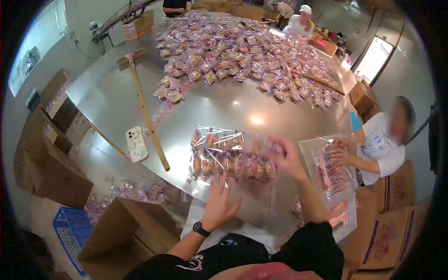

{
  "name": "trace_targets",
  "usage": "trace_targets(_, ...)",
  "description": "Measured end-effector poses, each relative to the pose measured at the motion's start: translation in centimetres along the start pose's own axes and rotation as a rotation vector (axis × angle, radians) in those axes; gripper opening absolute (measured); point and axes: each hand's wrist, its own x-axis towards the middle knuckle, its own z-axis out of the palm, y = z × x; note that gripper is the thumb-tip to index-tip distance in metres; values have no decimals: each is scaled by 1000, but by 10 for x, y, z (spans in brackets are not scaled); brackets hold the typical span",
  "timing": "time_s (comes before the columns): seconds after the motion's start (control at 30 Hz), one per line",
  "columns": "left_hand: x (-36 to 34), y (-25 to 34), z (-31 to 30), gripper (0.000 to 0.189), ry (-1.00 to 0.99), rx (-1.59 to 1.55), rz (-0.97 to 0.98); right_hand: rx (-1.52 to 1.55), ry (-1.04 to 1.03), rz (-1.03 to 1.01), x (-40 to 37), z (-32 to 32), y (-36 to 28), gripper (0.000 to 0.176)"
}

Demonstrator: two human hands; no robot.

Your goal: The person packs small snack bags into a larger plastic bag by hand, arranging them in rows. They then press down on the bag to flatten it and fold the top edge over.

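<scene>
Two rows of small wrapped packets (233,166) lie in a clear plastic bag on the metal table (177,123) in front of me. My left hand (219,200), with a watch on its wrist, lies flat with spread fingers at the near left edge of the bag. My right hand (290,161) is at the right end of the rows, its fingers closed round a wrapped packet (275,148) that is blurred by motion.
A large heap of wrapped packets (233,46) covers the far table. A wooden T-shaped stick (144,109) and a phone (136,144) lie left. A co-worker (382,144) handles a filled bag (329,168) at right. Cardboard boxes (126,233) and a blue crate (72,233) stand lower left.
</scene>
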Motion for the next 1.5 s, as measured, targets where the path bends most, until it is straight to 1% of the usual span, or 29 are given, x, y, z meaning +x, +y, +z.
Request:
trace_targets(0.03,-9,0,1,71,-45,-413,-211,42,-73,-18,-36,1,-20,40)
trace_targets(0.1,-38,1,2,58,-122,-1230,-667,-111,-525,-255,-96,10,-72,41)
trace_targets(0.13,-30,10,-22,50,-239,-1488,-924,-190,-509,-200,-119,23,-76,42)
trace_targets(0.2,-48,7,-16,50,-477,-1360,-708,-358,-478,-100,-156,46,-83,44)
trace_targets(0.23,-58,8,-13,50,-585,-1289,-593,-362,-440,-105,-165,55,-84,44)
trace_targets(0.27,-67,15,-13,48,-663,-1320,-540,-367,-401,-110,-173,64,-82,44)
trace_targets(0.3,-78,20,-20,50,-725,-1443,-691,-374,-361,-117,-182,71,-79,45)
trace_targets(0.33,-89,23,-31,51,-782,-1562,-839,-356,-396,-146,-190,78,-73,50)
trace_targets(0.37,-100,23,-41,53,-838,-1680,-990,-278,-380,-105,-192,87,-80,54)
trace_targets(0.4,-103,19,-50,53,-904,-1692,-1019,-198,-364,-58,-197,98,-88,57)
trace_targets(0.47,-152,-8,-22,62,-470,-1654,-945,-28,-337,54,-212,102,-91,63)
trace_targets(0.5,-172,-13,-11,68,-256,-1616,-902,61,-327,115,-220,103,-78,65)
trace_targets(0.57,-177,-11,-20,80,-66,-1639,-954,237,-309,225,-229,110,-49,72)
trace_targets(0.6,-177,-10,-25,86,33,-1648,-980,560,-282,430,-232,115,-41,67)
trace_targets(0.7,-154,3,-25,87,38,-1734,-934,953,-290,782,-223,124,-22,56)
trace_targets(0.73,-141,18,-34,90,-61,-1616,-926,986,-219,741,-226,131,-23,49)
trace_targets(0.83,-114,36,-32,96,-113,-1234,-784,756,-245,633,-224,130,-4,44)
trace_targets(0.87,-113,31,-16,94,-13,-1217,-659,589,-291,513,-224,128,4,46)
trace_targets(0.97,-100,28,6,92,-52,-1081,-717,703,-210,583,-223,131,-25,54)
trace_targets(1.0,-95,32,10,77,61,-951,-622,726,-174,610,-218,131,-19,71)
trace_targets(1.1,-82,27,0,61,-168,-1188,-622,412,-23,441,-210,127,-16,79)
trace_targets(1.13,-80,21,0,51,-207,-1183,-614,327,-57,390,-206,125,-13,79)
trace_targets(1.23,-72,15,-8,50,-103,-1325,-587,124,-127,263,-196,120,-1,77)
trace_targets(1.27,-70,7,4,49,-29,-1296,-557,81,-137,240,-193,120,3,77)
trace_targets(1.3,-65,1,6,50,-111,-1305,-593,38,-145,218,-191,122,5,76)
trace_targets(1.37,-52,-12,5,53,-275,-1319,-662,269,-154,465,-182,122,-17,79)
trace_targets(1.4,-50,-16,4,54,-248,-1303,-703,383,-161,590,-179,121,-24,81)
trace_targets(1.47,-44,-21,4,57,-187,-1274,-773,-193,-307,332,-189,113,11,87)
trace_targets(1.5,-43,-24,8,60,-103,-1287,-769,-478,-371,191,-187,111,12,89)
